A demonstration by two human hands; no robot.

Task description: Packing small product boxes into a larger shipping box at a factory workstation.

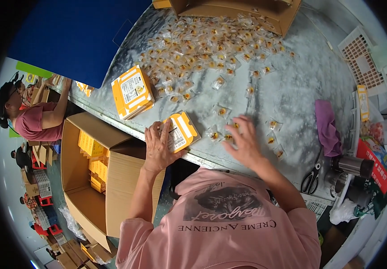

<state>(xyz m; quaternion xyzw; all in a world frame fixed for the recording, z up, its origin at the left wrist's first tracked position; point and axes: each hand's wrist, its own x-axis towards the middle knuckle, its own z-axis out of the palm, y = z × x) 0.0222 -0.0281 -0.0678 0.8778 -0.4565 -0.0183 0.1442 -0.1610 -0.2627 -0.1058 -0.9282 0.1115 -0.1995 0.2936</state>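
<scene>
Grey counter (pixel 298 85) strewn with clear packets (pixel 202 49) | left hand (pixel 158 147): grip closed on yellow-and-white box (pixel 183 132) | right hand (pixel 247 144): grip half open, fingers spread among nearest packets

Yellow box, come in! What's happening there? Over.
Left hand holding yellow box. Right hand open, at small wrapped packets. Some packets lie between hands.

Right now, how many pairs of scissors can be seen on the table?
1: the black-handled scissors lie on the table, right of the right hand and below the purple cloth in the picture. Others may be hidden.
</scene>
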